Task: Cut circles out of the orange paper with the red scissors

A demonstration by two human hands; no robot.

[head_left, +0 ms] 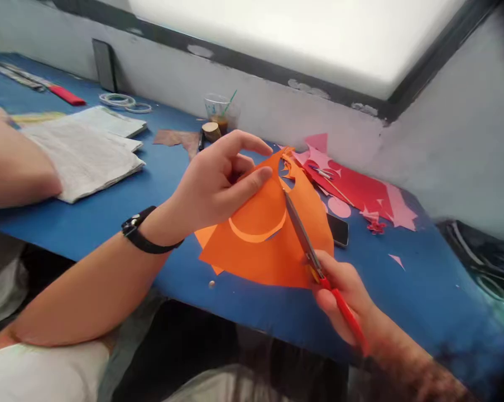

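An orange paper sheet (252,259) with a curved cut through it lies over the blue table, above the front edge. My left hand (222,181), with a black watch on its wrist, pinches the upper part of the orange paper between thumb and fingers. Red-handled scissors (304,240) are in my right hand (344,296), their blades pointing up and away. The blade tips touch the orange paper beside the curved cut, just right of my left thumb. More orange paper with cut-outs lies behind and to the right.
Red paper (360,192), pink scraps (402,209) and a phone (339,230) lie right. Behind stand a plastic cup (219,114) and a wood piece (211,132). Folded white cloths (84,148) and another person's arm (17,162) are left. A wall (163,72) bounds the table (243,310).
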